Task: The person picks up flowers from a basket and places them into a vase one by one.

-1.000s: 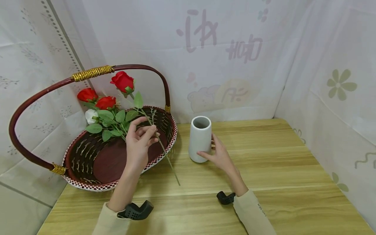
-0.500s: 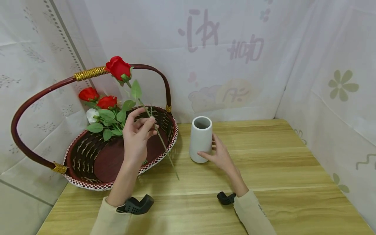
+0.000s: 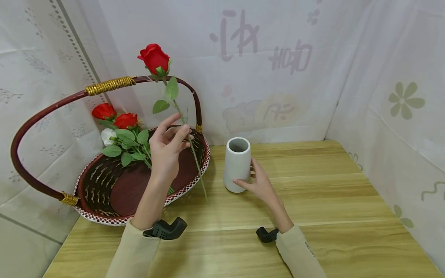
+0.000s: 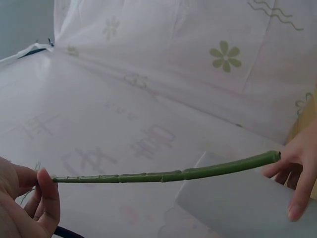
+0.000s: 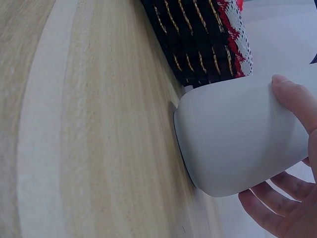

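Observation:
My left hand [image 3: 167, 150] pinches the green stem [image 4: 148, 177] of a red rose [image 3: 155, 60] between thumb and fingers. The bloom points up, above the basket handle, and the thin stem slants down to the right past the basket's rim. A white vase [image 3: 237, 170] stands upright on the table, its round mouth facing up. From its right side my right hand [image 3: 259, 181] grips the vase, thumb across the front and fingers round the back. In the right wrist view the vase's base [image 5: 190, 148] is at the wooden tabletop.
A dark woven basket [image 3: 92, 193] with a lace-trimmed rim and tall arched handle [image 3: 109, 85] stands at the left. Inside lie two more red roses [image 3: 126, 121], a white flower [image 3: 108, 137] and green leaves. Pale printed curtains [image 3: 347, 69] enclose the wooden table [image 3: 313, 177].
My left hand has raised the rose, first leftward, then back right, and its stem now stands steeper, its tip higher. My right hand and the vase have stayed in place.

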A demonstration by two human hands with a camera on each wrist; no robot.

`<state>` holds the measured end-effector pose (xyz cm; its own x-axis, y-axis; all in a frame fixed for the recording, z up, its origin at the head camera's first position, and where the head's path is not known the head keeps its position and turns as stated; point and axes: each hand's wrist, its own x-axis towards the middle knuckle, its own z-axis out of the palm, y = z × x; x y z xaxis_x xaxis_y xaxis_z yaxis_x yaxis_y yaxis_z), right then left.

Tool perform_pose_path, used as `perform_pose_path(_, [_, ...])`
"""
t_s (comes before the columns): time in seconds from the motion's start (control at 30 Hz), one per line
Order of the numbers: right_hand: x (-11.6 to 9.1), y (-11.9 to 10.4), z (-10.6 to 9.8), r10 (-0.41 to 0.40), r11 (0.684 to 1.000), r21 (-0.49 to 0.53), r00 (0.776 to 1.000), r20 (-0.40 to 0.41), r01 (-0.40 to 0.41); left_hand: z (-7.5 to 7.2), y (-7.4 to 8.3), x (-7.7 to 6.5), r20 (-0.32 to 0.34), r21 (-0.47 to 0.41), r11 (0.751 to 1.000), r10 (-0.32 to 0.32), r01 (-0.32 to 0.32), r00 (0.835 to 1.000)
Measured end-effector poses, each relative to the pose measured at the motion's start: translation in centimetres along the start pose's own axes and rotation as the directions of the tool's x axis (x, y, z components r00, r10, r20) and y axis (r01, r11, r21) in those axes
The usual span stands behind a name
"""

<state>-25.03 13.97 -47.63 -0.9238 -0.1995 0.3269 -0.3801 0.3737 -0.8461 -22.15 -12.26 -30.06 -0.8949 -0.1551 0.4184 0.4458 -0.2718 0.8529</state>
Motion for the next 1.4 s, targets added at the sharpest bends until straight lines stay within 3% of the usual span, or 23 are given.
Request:
perform_pose_path(0.33, [0.0, 0.0, 0.0, 0.001, 1.0, 0.006, 1.0, -0.003, -0.001, 1.2, 0.2, 1.2, 0.025, 0.005, 0.998, 0.055, -0.056, 0.998])
perform_pose_path(0.67, [-0.1, -0.1, 0.2, 0.006, 1.0, 0.009, 1.0, -0.003, -0.006, 1.9, -0.2, 2.2, 0.03, 0.011, 0.998, 0.068, -0.068, 0.997])
perform_pose_path(0.97, [-0.1, -0.1, 0.1, -0.002, 1.0, 0.002, 1.0, -0.009, 0.002, 3.4, 0.4, 3.2, 0.048, -0.006, 0.996, 0.094, -0.094, 0.994])
perform_pose_path(1.4, [-0.1, -0.1, 0.2, -0.004, 1.0, 0.022, 1.0, -0.006, 0.004, 5.2, 0.0, 4.6, 0.018, -0.033, 0.986, 0.161, -0.161, 0.987])
